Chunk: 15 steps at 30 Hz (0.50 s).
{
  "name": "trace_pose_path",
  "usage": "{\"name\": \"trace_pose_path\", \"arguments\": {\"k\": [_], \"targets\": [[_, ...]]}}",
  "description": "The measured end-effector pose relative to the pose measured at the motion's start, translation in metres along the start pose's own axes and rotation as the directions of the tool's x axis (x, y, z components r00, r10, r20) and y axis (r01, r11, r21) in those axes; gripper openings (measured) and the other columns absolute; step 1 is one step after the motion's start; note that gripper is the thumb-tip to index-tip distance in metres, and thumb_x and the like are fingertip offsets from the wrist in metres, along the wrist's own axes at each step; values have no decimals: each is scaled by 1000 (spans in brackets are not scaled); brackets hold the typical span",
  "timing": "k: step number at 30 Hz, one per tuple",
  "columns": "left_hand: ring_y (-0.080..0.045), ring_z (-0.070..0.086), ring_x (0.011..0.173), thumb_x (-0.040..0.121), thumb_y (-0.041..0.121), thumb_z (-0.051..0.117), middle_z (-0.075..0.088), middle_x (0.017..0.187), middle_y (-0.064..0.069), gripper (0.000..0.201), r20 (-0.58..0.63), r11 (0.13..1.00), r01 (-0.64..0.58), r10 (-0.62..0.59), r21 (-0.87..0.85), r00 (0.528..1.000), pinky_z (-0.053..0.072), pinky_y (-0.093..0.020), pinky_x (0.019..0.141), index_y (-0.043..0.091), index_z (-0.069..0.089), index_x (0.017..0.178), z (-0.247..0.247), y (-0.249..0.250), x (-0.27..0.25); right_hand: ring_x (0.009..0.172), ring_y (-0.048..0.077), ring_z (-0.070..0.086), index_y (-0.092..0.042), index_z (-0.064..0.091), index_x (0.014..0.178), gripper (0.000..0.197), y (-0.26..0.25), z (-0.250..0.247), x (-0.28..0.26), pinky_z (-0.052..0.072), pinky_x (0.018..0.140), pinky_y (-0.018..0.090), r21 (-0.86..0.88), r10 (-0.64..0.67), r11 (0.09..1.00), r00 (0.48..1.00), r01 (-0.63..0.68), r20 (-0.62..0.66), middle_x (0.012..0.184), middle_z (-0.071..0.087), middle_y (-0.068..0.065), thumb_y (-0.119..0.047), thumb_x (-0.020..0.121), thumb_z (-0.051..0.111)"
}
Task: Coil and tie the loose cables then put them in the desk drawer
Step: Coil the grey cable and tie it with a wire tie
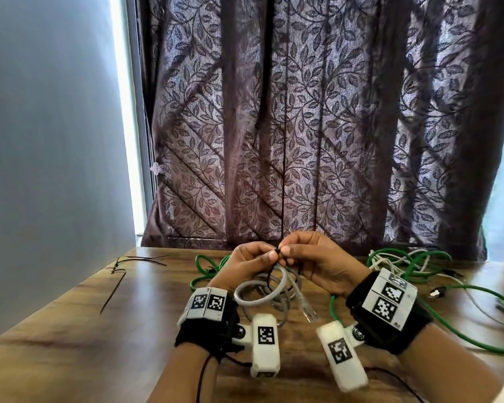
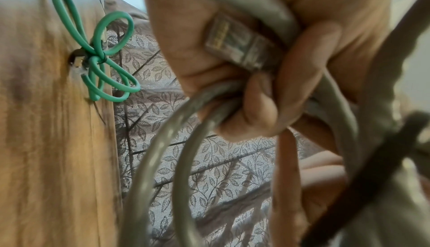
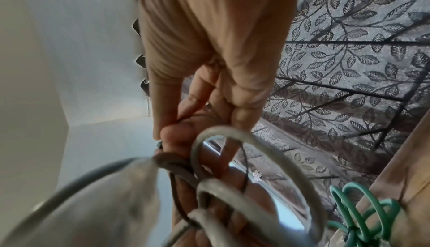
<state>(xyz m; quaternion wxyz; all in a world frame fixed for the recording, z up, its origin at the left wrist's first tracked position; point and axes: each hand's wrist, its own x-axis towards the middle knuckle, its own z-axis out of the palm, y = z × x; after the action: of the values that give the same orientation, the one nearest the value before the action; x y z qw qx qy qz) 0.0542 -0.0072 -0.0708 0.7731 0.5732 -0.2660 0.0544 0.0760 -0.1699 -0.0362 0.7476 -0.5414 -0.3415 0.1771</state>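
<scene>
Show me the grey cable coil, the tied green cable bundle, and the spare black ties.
grey cable coil (image 1: 259, 293): head view, front loop.
tied green cable bundle (image 2: 97, 58): left wrist view, tied middle.
spare black ties (image 1: 141, 259): head view, strands' middle.

right hand (image 3: 209, 78) pinching thin black tie (image 3: 177, 192), grey cable coil (image 3: 256, 140), green cable (image 3: 363, 212)

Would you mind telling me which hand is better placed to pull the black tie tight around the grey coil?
Probably the right hand: it pinches the black tie, while the left hand holds the grey coil and its plug.
</scene>
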Motion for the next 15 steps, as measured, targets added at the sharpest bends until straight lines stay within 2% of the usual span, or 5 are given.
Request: {"name": "trace_pose_path", "arguments": {"k": [2, 7, 11, 13, 15], "targets": [[-9, 67, 61, 45, 45, 91, 72, 67, -2, 37, 5, 1000, -4, 4, -2, 1000, 54, -20, 59, 19, 75, 67, 0, 0, 0, 52, 9, 62, -10, 73, 62, 8, -1, -3, 0, 53, 53, 17, 5, 11, 1000, 1000, -11, 26, 58, 65, 5, -6, 56, 76], [-9, 68, 62, 46, 41, 91, 72, 68, -2, 38, 44, 1000, 14, -14, 22, 999, 53, -19, 58, 15, 75, 69, 1, 3, -2, 59, 13, 67, -11, 73, 67, 41, -2, -15, 2, 55, 59, 19, -89, -38, 995, 995, 46, 91, 64, 69, 9, -28, 36, 95], [-7, 67, 61, 49, 42, 90, 72, 69, -1, 36, 65, 996, 25, -31, 83, 997, 52, -17, 59, 16, 75, 69, 0, 4, -1, 61, 12, 67, -12, 74, 70, 30, -11, -18, 1, 55, 64, 20, -277, -130, 945, 977, 173, 168, 65, 70, 5, -24, 48, 91], [-5, 65, 61, 52, 38, 89, 71, 68, 1, 31, 41, 989, 31, -37, 143, 998, 51, -15, 59, 16, 74, 69, 0, 3, 1, 63, 11, 67, -10, 73, 75, 20, -18, -20, 0, 54, 66, 20, -437, -172, 866, 966, 243, 195, 67, 71, 4, -11, 59, 84], [-3, 64, 61, 64, 23, 82, 71, 68, 3, 11, 6, 973, 41, -43, 225, 999, 51, -14, 59, 16, 74, 68, -1, 0, 3, 67, 14, 67, -9, 72, 83, 16, -25, -23, 0, 54, 68, 23, -618, -177, 731, 955, 289, 238, 69, 72, 5, 1, 71, 74]]}}
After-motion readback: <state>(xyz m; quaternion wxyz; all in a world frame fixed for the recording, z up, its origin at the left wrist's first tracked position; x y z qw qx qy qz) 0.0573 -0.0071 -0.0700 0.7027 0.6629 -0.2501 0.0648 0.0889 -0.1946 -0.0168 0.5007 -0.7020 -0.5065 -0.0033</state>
